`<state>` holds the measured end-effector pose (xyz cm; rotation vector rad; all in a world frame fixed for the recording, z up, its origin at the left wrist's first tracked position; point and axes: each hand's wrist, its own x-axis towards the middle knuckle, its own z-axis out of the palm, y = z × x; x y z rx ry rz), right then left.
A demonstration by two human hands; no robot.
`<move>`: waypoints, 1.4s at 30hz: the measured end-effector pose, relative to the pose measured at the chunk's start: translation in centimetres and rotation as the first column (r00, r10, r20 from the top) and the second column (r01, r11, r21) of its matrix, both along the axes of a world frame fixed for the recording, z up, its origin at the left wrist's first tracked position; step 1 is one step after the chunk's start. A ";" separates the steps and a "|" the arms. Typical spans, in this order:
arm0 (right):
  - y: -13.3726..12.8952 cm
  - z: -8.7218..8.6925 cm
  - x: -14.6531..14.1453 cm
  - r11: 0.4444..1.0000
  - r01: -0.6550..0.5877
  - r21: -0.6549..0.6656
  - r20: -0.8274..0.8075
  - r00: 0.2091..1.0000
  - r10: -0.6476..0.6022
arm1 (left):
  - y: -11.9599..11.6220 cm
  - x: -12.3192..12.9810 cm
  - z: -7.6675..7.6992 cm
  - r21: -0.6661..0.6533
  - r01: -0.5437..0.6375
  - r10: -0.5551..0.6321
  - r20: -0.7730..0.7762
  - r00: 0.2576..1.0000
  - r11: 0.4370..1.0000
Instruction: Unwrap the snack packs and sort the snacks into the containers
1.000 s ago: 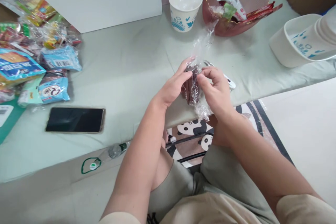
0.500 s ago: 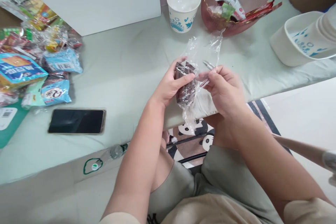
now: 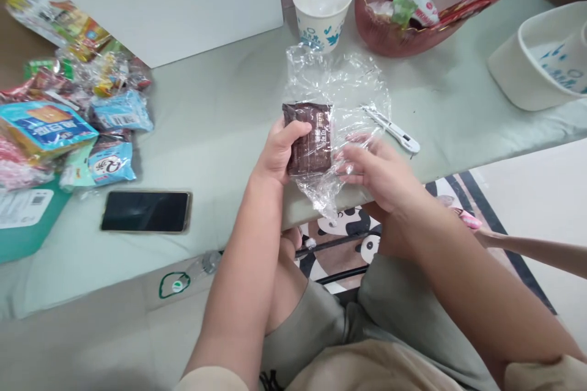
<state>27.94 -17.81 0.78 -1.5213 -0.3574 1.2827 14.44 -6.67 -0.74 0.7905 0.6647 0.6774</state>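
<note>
My left hand (image 3: 280, 143) is closed round a dark brown snack packet (image 3: 316, 149), its thumb lying across the front, where pale print shows. Crinkled clear plastic wrap (image 3: 362, 82) spreads behind the packet and hangs below it. My right hand (image 3: 378, 168) is at the wrap's right side with its fingers apart; the fingertips are partly behind the film, perhaps touching it. Just beyond that hand a white utility knife (image 3: 397, 134) lies on the table, its tip end by the wrap's edge.
A paper cup (image 3: 321, 9) and a pink glass bowl (image 3: 389, 36) with wrappers stand behind. To the right is a white tub (image 3: 513, 73). On the left are a phone (image 3: 145, 212), a pile of packaged snacks (image 3: 114, 113) and a white box (image 3: 183, 6). The table's front edge runs below my hands.
The brown packet has turned so its broad face shows, and the wrap has spread out. The utility knife, earlier by my right fingers, now lies on the table. My right hand's fingers have spread.
</note>
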 end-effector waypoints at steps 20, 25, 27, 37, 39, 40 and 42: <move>-2.1 -1.3 0.3 0.998 0.016 0.057 0.283 0.959 -0.031 | 1.4 -0.5 -0.9 -0.099 -0.126 0.122 -0.038 0.992 0.987; -3.5 -1.6 1.6 0.908 0.148 0.392 0.654 0.649 -0.388 | 1.9 -0.8 -0.6 -0.175 -0.183 0.186 0.002 0.983 0.967; -4.1 -0.2 1.3 0.794 -0.002 0.608 0.729 0.397 -0.557 | 1.7 -0.6 -0.4 -0.173 -0.177 0.180 0.005 0.984 0.969; 1.8 2.1 -2.1 0.925 -0.286 0.249 0.786 0.618 -0.020 | -0.5 0.4 0.6 0.017 0.018 -0.018 0.010 1.000 1.000; 2.6 0.6 -2.4 0.932 -0.272 0.241 0.754 0.656 -0.003 | -0.5 0.3 0.4 0.038 0.043 -0.044 0.014 0.999 0.998; 2.7 -0.1 -2.5 0.936 -0.261 0.238 0.753 0.658 -0.008 | -0.5 0.3 0.2 0.051 0.048 -0.048 0.014 0.999 0.998; 2.9 -1.1 -2.8 0.941 -0.236 0.242 0.764 0.644 -0.035 | -0.4 0.2 -0.1 0.097 0.042 -0.044 0.010 0.999 0.994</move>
